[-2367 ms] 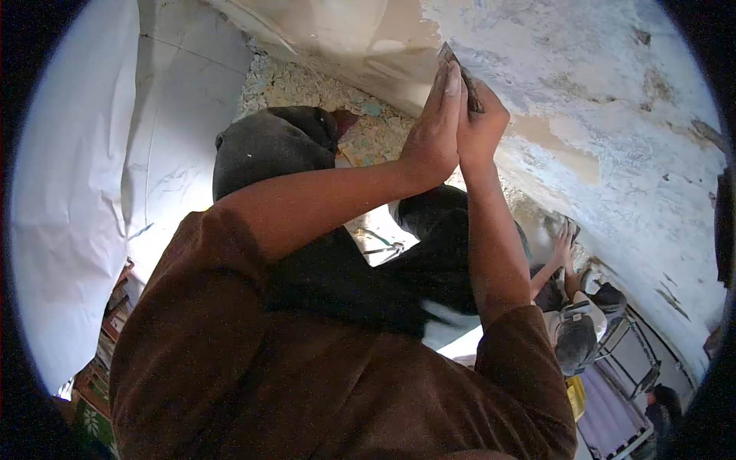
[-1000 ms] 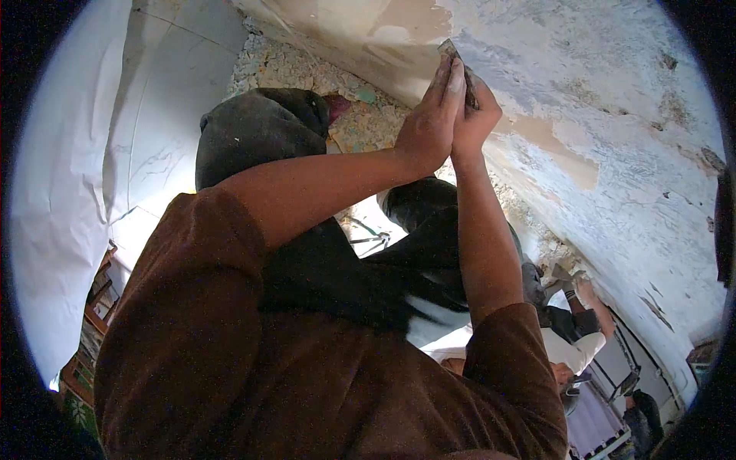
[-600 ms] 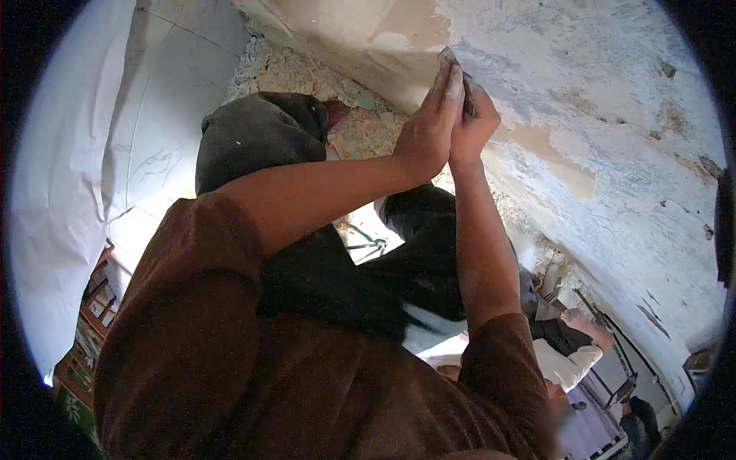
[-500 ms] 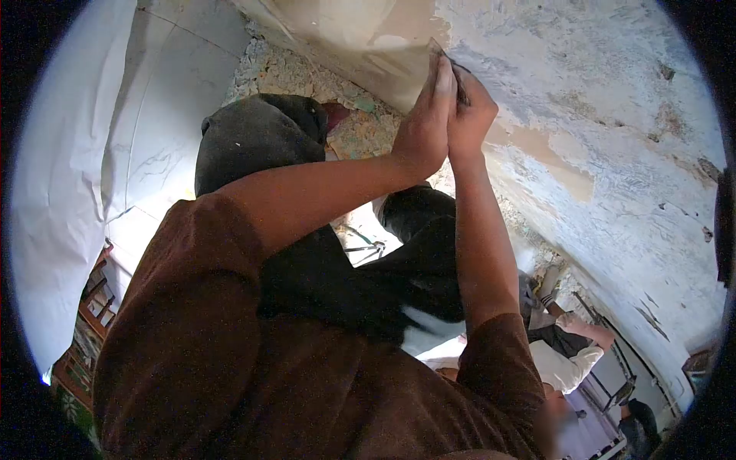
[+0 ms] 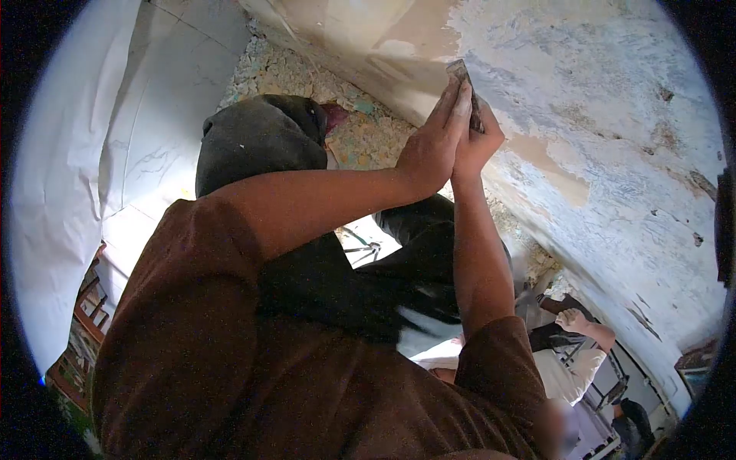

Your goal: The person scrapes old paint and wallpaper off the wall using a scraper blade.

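A flat, dark scraper-like tool (image 5: 474, 107) stands upright between my hands, its pale, dusty end touching or very near the patchy wall (image 5: 567, 100). My right hand (image 5: 481, 146) is wrapped round its lower part. My left hand (image 5: 431, 149) presses against its left side, with dusty fingers held together along it. The palms meet below the tool. Part of the tool is hidden by the fingers.
Rubble (image 5: 368, 138) lies along the wall's foot, beside my bent knee (image 5: 257, 138). White sheeting (image 5: 61, 176) hangs at the left, next to pale tiles (image 5: 172, 84). Another person's hand (image 5: 571, 320) shows at the lower right.
Both hands and the tool have moved slightly down and to the right along the wall. More of the tool shows now. The other person's arm has shifted a little.
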The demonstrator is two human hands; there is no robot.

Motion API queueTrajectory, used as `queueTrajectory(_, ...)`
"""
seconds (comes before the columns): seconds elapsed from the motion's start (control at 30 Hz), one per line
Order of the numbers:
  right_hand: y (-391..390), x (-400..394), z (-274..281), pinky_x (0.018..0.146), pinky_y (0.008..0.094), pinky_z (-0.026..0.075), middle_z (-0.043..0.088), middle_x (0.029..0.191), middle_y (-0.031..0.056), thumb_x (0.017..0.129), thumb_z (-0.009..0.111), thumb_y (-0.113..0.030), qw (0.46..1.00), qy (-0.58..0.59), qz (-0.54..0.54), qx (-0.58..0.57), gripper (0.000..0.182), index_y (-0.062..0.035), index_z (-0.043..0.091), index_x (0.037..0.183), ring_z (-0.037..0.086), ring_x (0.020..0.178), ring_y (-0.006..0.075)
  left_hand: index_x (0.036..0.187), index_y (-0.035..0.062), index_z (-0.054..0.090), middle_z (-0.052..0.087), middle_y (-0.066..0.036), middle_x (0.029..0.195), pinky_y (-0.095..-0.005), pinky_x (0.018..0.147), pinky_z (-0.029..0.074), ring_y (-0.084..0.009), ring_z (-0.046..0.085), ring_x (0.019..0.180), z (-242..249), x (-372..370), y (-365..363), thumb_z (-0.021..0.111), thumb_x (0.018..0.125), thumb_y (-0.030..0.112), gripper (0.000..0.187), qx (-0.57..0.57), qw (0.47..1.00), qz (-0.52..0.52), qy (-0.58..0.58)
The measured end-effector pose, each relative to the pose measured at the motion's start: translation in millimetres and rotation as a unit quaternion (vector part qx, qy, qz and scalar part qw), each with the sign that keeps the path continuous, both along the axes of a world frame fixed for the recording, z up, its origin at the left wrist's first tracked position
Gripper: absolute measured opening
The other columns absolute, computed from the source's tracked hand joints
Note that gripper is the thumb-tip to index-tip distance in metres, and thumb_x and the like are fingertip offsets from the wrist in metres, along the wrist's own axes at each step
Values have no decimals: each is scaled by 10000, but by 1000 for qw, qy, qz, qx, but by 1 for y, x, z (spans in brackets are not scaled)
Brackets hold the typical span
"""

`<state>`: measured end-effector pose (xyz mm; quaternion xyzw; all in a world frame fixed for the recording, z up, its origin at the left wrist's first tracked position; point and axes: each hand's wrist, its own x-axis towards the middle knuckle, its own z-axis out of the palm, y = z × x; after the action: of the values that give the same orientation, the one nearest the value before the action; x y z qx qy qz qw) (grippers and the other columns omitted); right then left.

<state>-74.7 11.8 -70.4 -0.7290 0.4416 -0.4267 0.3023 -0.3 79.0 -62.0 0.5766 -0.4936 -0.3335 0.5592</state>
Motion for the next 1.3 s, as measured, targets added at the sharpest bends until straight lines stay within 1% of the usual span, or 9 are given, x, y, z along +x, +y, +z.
queueTrajectory(0.17, 0, 5, 4, 758, 295, 522, 719, 877, 141, 898, 648, -86, 998, -34, -1, 52, 218, 40, 704, 1067, 654, 820, 142, 1539, -5, 118, 188, -340, 1542, -463, 1100, 365, -495, 311, 1388, -12, -2, -3, 427, 950, 81, 672, -34, 994, 55, -83)
queueTrajectory(0.33, -8, -1, 21, 787, 288, 521, 735, 918, 135, 893, 666, -73, 995, 59, -7, 78, 226, 53, 700, 1078, 653, 852, 132, 1509, -102, 60, 155, -369, 1541, -461, 1196, 169, -491, 171, 1450, -9, -5, -6, 529, 918, 81, 776, -60, 997, 31, -49)
queueTrajectory(0.43, -14, -2, 26, 760, 347, 544, 726, 920, 210, 894, 650, -111, 996, 79, 19, 27, 221, -6, 718, 1076, 723, 838, 236, 1500, -118, 30, 150, -388, 1530, -477, 1191, 174, -514, 171, 1439, -12, -7, -12, 628, 838, 51, 907, -79, 993, 48, -75)
queueTrajectory(0.53, -13, -3, 37, 760, 392, 543, 703, 944, 239, 903, 636, -141, 989, 135, 37, 38, 240, -16, 711, 1093, 715, 862, 361, 1500, -111, 7, 133, -401, 1525, -487, 1187, 176, -524, 176, 1431, -15, -8, -14, 640, 810, 32, 948, -64, 993, 58, -78)
queueTrajectory(0.6, -12, -2, 42, 756, 347, 520, 700, 889, 252, 912, 629, -179, 975, 202, 56, 67, 279, 13, 690, 1104, 699, 822, 201, 1500, -112, 5, 126, -402, 1525, -490, 1186, 175, -529, 175, 1428, -20, -6, -17, 644, 805, 42, 957, -80, 991, 64, -86)
queueTrajectory(0.73, -16, -7, 39, 704, 360, 512, 681, 831, 257, 916, 614, -174, 966, 224, 101, 82, 264, 27, 678, 1075, 670, 740, 197, 1486, -134, 22, 120, -424, 1510, -555, 1164, 174, -543, 176, 1420, -24, -7, -15, 578, 792, 52, 908, -63, 990, 81, -95)
queueTrajectory(0.8, -19, -10, 37, 708, 448, 524, 652, 887, 283, 898, 589, -135, 948, 245, 124, 160, 196, 19, 673, 986, 646, 815, 460, 1491, -125, 9, 104, -416, 1520, -539, 1169, 177, -549, 170, 1418, -23, -5, -14, 634, 785, 78, 965, -46, 990, 82, -108)
queueTrajectory(1.03, -18, -4, 40, 731, 461, 523, 647, 927, 295, 884, 590, -96, 952, 249, 146, 102, 220, 17, 647, 1065, 634, 860, 475, 1507, -98, 7, 48, -406, 1537, -533, 1173, 166, -560, 148, 1417, -19, -4, -11, 660, 801, 133, 989, -19, 987, 95, -125)
queueTrajectory(1.3, -25, 2, -20, 814, 407, 511, 671, 973, 266, 901, 573, -68, 976, 55, 163, 136, 265, 12, 610, 1151, 660, 910, 404, 1507, -99, 84, 104, -390, 1540, -533, 1175, 166, -539, 147, 1431, -36, 10, -19, 606, 848, 150, 876, -9, 977, 112, -178)
